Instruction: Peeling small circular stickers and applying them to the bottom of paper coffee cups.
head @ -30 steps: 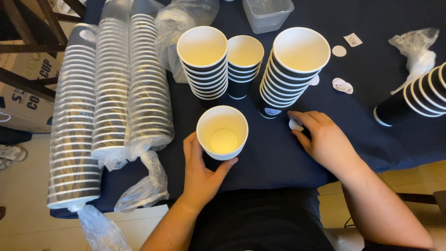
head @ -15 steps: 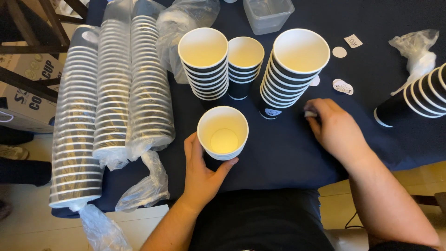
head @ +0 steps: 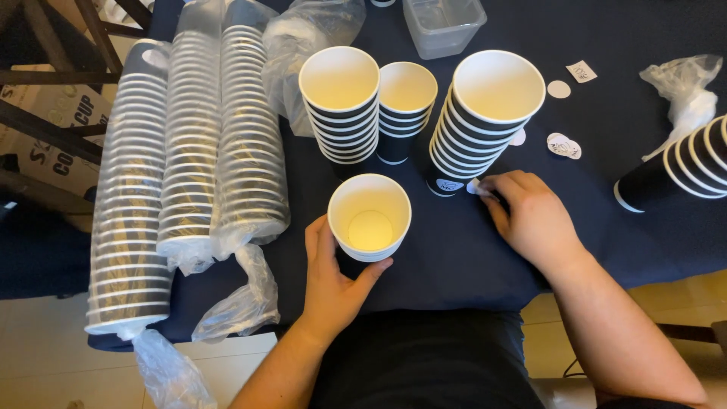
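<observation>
- The left hand [head: 333, 280] wraps loosely round a single dark paper cup [head: 369, 218] with a cream inside, upright at the near edge of the dark tabletop [head: 454, 250]; it could tip if knocked.
- Just right of that cup, the right hand [head: 530, 216] pinches a small white sticker [head: 473, 187] in its fingertips; it might crease.
- Behind the cup, three cup stacks [head: 485, 113] lean and could topple.
- Far left of the cup, sleeved stacks [head: 189, 151] overhang the edge.

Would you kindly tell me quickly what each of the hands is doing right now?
Left hand: closed around a single paper cup, holding it.
Right hand: fingertips pinch a small white sticker beside the tall cup stack.
</observation>
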